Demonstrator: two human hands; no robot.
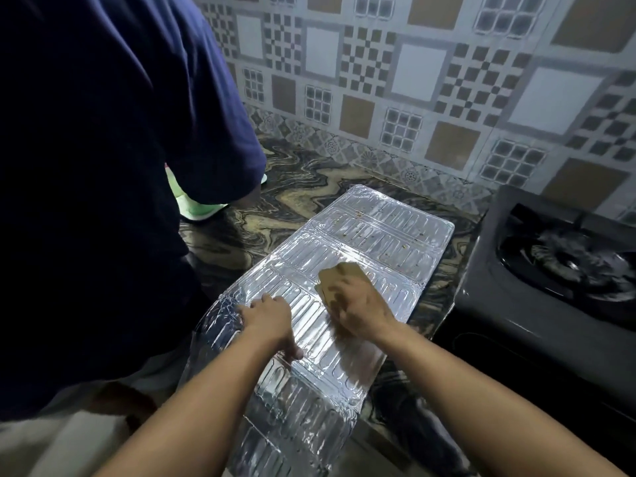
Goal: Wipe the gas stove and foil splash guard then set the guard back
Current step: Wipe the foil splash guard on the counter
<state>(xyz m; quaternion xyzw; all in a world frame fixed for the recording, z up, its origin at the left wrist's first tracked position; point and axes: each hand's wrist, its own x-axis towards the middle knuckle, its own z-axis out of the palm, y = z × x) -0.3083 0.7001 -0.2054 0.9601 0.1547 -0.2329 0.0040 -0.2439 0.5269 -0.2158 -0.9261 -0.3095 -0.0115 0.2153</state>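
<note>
Two hands are being used on the foil splash guard (344,270), which is lying flat and unfolded on the marbled tabletop (309,180), its near end hanging past the front edge. The guard is being steadied by the left hand (268,318), whose fingers (253,304) are laid fairly straight and spread on the foil near its left side, with nothing gripped. A tan cloth (339,275) is being pressed onto the middle panel by the right hand (361,308); the hand is blurred, so how far its fingers are curled over the cloth cannot be told for certain, though the cloth is being held beneath them.

Small brown specks are showing on the far panels, while the near panels are looking bright. From this it is judged that the wiping of the guard is the step in hand, with the far section yet to be cleaned.

The gas stove (550,287) is standing just to the right of the guard, against the tiled wall (413,80), with one burner in view. A second person in a dark blue shirt (103,132) is standing at the left, with something light green (199,208) partly hidden behind the sleeve.

For the next move, the cloth is likely being called toward the speckled far panels, with light pressure, since thin foil is apt to crease, and with the left hand kept as an anchor.
</note>
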